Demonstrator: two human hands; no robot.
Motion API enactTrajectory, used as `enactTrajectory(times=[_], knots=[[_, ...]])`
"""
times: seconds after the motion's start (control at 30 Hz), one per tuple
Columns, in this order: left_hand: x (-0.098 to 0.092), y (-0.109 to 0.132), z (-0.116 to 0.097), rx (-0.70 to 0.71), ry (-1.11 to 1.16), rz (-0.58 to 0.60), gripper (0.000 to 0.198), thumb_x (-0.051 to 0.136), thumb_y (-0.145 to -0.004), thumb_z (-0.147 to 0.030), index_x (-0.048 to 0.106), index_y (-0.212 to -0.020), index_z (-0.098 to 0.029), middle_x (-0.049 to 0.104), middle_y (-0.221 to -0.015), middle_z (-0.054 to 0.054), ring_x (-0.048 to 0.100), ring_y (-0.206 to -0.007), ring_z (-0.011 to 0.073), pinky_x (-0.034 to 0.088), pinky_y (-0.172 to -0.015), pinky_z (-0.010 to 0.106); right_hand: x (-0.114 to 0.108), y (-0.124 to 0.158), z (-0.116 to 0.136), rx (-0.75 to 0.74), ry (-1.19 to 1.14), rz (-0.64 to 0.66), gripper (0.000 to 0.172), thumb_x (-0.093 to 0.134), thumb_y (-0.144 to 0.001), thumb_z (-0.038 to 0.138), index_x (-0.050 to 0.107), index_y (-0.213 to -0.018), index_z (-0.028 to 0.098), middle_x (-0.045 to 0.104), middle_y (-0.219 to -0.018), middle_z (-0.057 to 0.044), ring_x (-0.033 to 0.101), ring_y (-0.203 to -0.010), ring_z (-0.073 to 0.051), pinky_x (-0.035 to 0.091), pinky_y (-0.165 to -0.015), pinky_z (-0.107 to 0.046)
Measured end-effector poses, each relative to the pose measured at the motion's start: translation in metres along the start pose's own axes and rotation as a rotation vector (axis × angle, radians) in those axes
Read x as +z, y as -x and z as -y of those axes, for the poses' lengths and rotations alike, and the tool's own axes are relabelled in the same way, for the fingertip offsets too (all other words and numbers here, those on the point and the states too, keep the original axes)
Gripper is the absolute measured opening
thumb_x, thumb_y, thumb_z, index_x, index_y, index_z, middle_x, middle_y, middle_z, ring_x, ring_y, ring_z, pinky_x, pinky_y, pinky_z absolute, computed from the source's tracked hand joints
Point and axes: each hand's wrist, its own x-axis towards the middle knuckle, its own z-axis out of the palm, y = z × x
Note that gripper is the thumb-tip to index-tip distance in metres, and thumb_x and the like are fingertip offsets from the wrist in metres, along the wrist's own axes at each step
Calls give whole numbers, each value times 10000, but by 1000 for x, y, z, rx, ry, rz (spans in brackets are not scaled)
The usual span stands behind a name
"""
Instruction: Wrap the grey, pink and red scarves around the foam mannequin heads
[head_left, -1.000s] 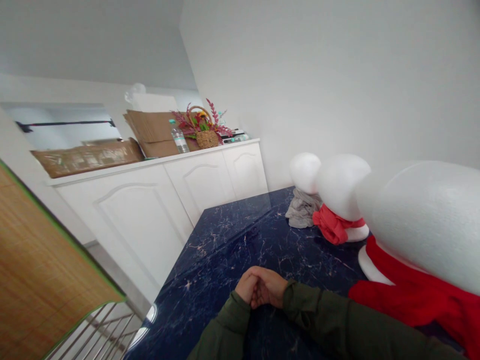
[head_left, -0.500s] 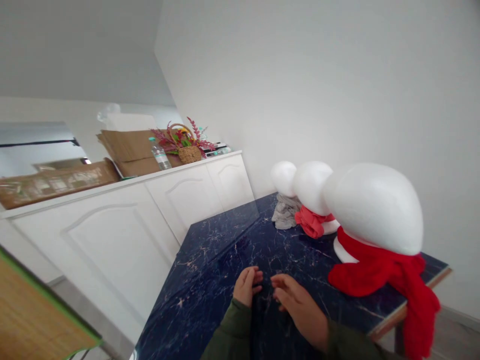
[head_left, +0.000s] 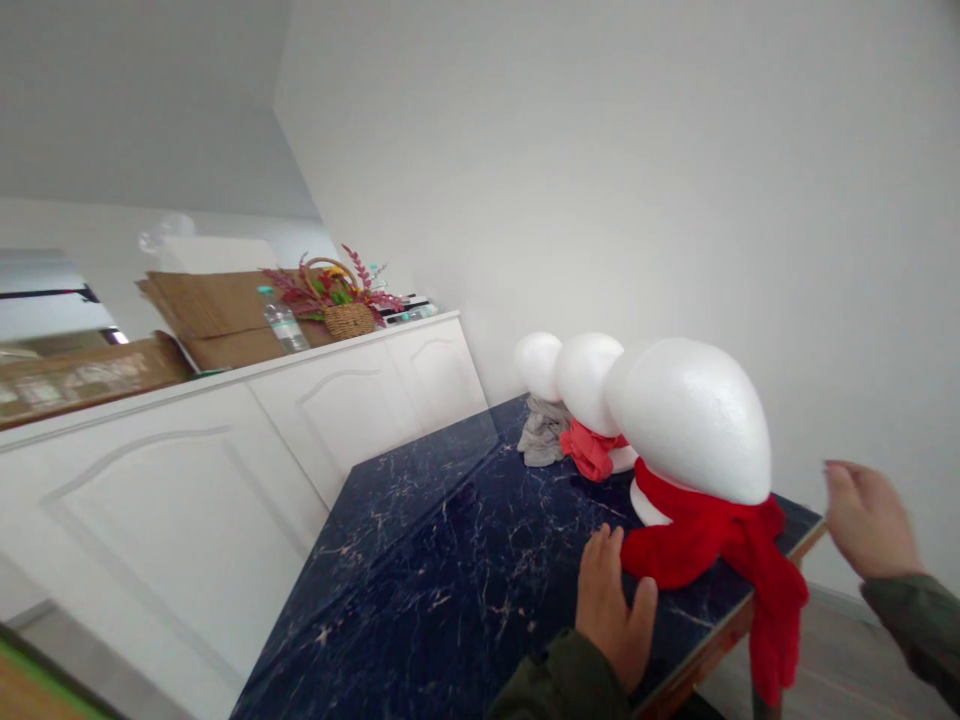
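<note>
My left hand [head_left: 613,612] is open above the dark blue marbled tabletop [head_left: 420,580], its fingertips close beside the red scarf [head_left: 675,548]. That scarf is wrapped round the neck of the nearest white foam head [head_left: 694,415], and one end hangs over the table's right edge. My right hand [head_left: 870,520] is in the air past that edge, right of the head. Its fingers are half curled, and nothing shows in it. Farther back stand a second white head [head_left: 591,382] with a coral scarf [head_left: 589,450] and a third white head [head_left: 537,366] with a grey scarf [head_left: 541,432].
White cabinets [head_left: 172,500] stand along the left. On top are cardboard [head_left: 217,310], a clear bottle [head_left: 283,325], a wicker basket [head_left: 349,318] with artificial flowers and a long carton [head_left: 97,372]. A plain wall [head_left: 600,180] rises behind the heads.
My hands have parted and moved right, the left to the red scarf's near side, the right out past the table edge. The view has turned slightly right.
</note>
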Motion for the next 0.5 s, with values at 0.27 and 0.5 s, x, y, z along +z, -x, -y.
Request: enactTrajectory(times=[0.27, 0.5], knots=[[76, -48, -45, -195, 35, 94, 815, 485, -723, -432, 90, -1353, -100, 116, -1414, 166, 86, -1297, 267, 86, -1054, 407, 58, 3, -5, -24, -256, 356, 521, 289, -774, 482, 591, -1021, 138, 556, -1086, -185, 440, -1108, -318, 297, -958, -439], [67, -47, -50, -227, -24, 11, 912, 575, -616, -375, 122, -1352, -83, 77, -1425, 140, 31, -1286, 340, 83, -1049, 454, 61, 44, 7, -4, -338, 377, 533, 281, -797, 483, 480, -1165, 152, 436, -1254, -130, 310, -1216, -271, 194, -1033, -425]])
